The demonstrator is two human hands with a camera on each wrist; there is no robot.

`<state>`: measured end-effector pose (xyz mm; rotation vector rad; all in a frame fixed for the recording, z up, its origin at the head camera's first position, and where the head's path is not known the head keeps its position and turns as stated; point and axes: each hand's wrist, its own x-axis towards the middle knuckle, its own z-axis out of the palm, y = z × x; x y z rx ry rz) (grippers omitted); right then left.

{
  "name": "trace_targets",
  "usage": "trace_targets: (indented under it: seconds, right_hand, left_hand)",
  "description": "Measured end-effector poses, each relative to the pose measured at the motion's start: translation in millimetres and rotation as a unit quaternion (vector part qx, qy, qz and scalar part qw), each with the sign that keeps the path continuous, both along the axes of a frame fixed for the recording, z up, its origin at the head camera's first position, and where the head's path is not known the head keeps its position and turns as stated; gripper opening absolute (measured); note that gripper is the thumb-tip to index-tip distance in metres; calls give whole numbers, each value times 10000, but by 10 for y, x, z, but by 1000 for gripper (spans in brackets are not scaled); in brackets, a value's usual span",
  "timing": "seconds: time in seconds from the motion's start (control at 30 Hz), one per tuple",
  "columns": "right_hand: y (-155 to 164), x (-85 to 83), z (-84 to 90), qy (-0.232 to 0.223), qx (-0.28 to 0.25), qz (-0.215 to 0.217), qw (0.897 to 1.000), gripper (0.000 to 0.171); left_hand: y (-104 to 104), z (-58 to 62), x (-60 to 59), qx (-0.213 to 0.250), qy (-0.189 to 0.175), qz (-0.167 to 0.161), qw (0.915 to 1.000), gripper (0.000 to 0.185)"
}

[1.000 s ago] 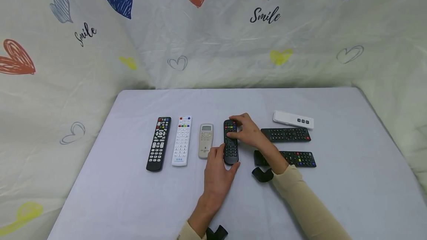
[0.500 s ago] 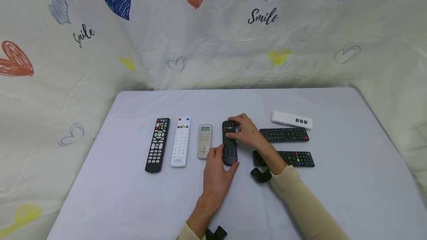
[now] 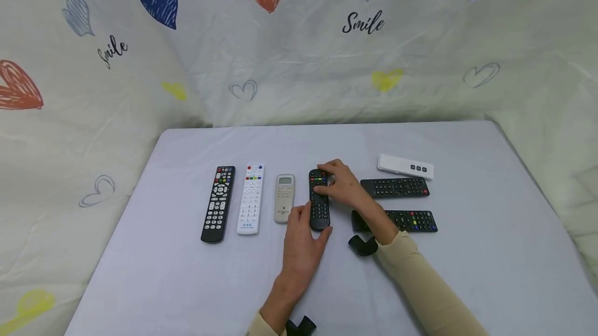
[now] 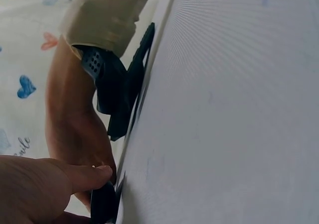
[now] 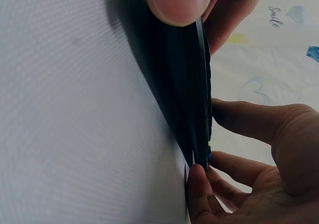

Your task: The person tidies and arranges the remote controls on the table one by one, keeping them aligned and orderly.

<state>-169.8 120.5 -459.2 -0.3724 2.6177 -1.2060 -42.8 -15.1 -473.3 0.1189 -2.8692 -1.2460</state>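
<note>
1. Three remotes already lie side by side in a row on the counter: a black remote, a white remote and a small grey remote.
2. A fourth, the short black remote, lies flat just right of the grey one, lengthwise like the others. The right hand pinches its far end with curled fingers; the left hand holds its near end between thumb and fingers.
3. Judging by the row, this one is nearly in line; three are left to the right, lying crosswise: a white slim remote and two black remotes.
4. No container is in view.
</note>
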Motion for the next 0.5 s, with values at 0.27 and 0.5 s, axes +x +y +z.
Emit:
trace_targets:
  seconds: [0.27, 0.5]
  right_hand:
    - [7, 27, 42, -49, -100, 19, 9999, 61]
    - [53, 72, 100, -70, -165, -178, 9997, 58]
  left_hand:
    - [-6, 4, 3, 113, -3, -37, 9999, 76]
    - [16, 19, -1, 217, -69, -30, 9997, 77]
